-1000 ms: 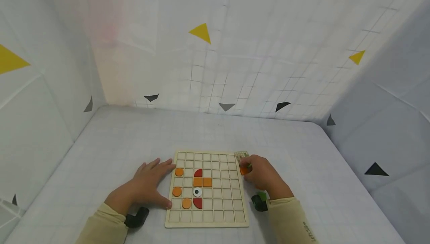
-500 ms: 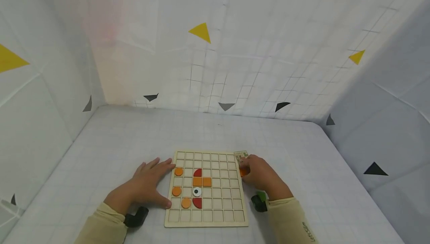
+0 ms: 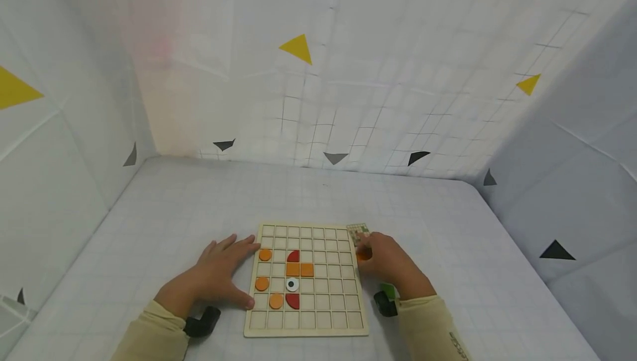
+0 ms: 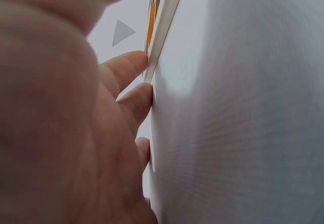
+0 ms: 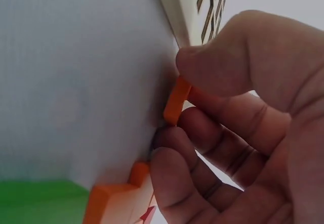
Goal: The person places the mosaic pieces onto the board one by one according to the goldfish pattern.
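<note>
A pale wooden grid board [image 3: 306, 333] lies flat on the table. In its squares sit several orange discs [image 3: 261, 283], orange squares [image 3: 307, 269], red quarter-round pieces [image 3: 293, 301] and a white disc with a black dot [image 3: 292, 284]. My left hand [image 3: 214, 279] spreads its fingers along the board's left side, thumb and fingertips touching the edge. Beside the right edge, my right hand [image 3: 390, 264] pinches a small orange piece [image 5: 177, 100] between thumb and finger, low over the table. The fingers hide its full shape.
A small printed card [image 3: 356, 229] lies by the board's upper right corner, partly behind the right hand. Near that hand are more orange pieces [image 5: 112, 204] and a green piece [image 5: 40, 201]. White sheeting [image 3: 239, 90] rises behind and at both sides of the table.
The right hand has shifted and turned very slightly beside the board's right edge, and the orange at its fingers looks more shaded. Left hand and board stay where they were.
</note>
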{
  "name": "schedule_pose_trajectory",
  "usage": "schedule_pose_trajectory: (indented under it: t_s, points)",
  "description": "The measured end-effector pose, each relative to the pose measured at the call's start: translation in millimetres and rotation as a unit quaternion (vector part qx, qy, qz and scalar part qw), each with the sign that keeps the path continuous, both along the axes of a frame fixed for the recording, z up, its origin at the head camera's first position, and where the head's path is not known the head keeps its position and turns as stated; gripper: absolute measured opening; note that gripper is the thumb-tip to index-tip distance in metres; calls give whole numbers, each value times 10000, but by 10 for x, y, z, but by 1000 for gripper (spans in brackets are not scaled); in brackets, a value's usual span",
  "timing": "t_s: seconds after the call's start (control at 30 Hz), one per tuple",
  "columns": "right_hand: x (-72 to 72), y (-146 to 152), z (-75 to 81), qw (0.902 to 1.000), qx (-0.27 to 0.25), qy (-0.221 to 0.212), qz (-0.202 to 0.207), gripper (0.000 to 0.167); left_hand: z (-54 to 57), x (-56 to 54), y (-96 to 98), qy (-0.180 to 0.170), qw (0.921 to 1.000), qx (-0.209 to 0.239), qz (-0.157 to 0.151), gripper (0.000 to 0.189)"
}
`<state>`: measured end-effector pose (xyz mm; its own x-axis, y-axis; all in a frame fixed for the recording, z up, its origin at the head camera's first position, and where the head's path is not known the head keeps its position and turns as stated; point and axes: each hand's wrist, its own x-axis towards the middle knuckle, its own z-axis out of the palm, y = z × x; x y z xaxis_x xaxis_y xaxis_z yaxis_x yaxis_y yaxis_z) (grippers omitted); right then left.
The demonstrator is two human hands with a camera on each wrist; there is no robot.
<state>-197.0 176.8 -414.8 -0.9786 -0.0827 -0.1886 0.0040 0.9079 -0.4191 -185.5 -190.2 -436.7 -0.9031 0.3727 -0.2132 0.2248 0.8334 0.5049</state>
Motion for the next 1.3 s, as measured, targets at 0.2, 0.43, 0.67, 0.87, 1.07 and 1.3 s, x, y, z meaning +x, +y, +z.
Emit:
schedule_pose_trajectory:
  t_s: [0.2,0.43,0.67,0.87,1.07,1.3]
  points:
    - [19,26,35,9999,54,108,-27,9,-16,-16,7,16,10000,-22,9,119]
    - [62,-19,104,9994,-330,104,-36,19,-30,-17,3,39,10000,-41,-15,119]
    - [110,-243,146,9965,-718,143,411,18,-5,-5,1,26,10000,-68,-41,119]
    - [154,-502,113,9913,-831,246,987,13,27,12,7,-37,10000,-8,2,119]
    - [159,-667,83,9903,-552,167,1268,17,35,34,9,5,10000,14,13,118]
    - [128,-741,44,9906,-284,126,1335,17,35,27,-1,1,10000,26,8,118]
